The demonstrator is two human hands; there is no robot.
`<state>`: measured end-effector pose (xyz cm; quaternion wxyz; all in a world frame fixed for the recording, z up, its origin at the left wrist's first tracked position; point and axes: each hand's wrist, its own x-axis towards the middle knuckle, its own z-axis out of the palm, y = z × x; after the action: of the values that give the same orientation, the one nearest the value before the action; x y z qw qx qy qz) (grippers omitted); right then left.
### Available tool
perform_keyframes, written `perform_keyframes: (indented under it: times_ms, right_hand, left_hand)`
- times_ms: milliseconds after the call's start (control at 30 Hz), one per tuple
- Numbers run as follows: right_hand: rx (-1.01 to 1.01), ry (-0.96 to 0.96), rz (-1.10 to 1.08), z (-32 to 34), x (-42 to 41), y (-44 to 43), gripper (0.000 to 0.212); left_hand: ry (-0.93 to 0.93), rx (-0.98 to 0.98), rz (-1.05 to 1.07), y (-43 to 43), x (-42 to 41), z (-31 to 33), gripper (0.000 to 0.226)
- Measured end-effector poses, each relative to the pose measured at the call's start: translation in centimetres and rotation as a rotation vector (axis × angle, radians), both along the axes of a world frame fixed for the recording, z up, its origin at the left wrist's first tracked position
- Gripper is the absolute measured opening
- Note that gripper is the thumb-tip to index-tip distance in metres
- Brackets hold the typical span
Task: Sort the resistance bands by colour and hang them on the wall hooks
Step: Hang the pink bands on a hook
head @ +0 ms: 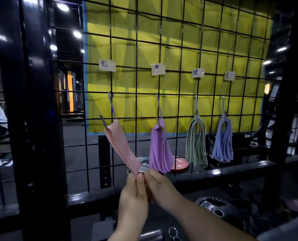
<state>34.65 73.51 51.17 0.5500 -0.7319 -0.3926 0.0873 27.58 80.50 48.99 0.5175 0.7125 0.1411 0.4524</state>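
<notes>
Pink band [122, 148], hung on the leftmost hook [112, 106], is pinched low by the left hand [133, 195] fingers [140, 179] — whether the right hand [162, 186] grips cannot be told; release is needed next.

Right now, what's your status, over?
Left hand: fingers pinch pink band, lower end. Right hand alongside, grip unclear. Band's top at leftmost hook. Nothing in the way.
</notes>
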Motion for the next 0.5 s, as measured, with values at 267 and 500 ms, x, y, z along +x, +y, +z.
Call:
perform_keyframes:
  times_ms: [267,500]
  right_hand:
    - [0.082,0.071,-0.154,-1.2,1.7,-6.0,0.031]
    - [0.277,0.294,-0.337,-4.7,4.5,-15.8,0.03]
  left_hand:
    - [-0.005,-0.022,-0.174,-4.8,3.8,-1.1,0.028]
    - [0.153,0.076,-0.404,-13.9,7.7,-3.5,0.028]
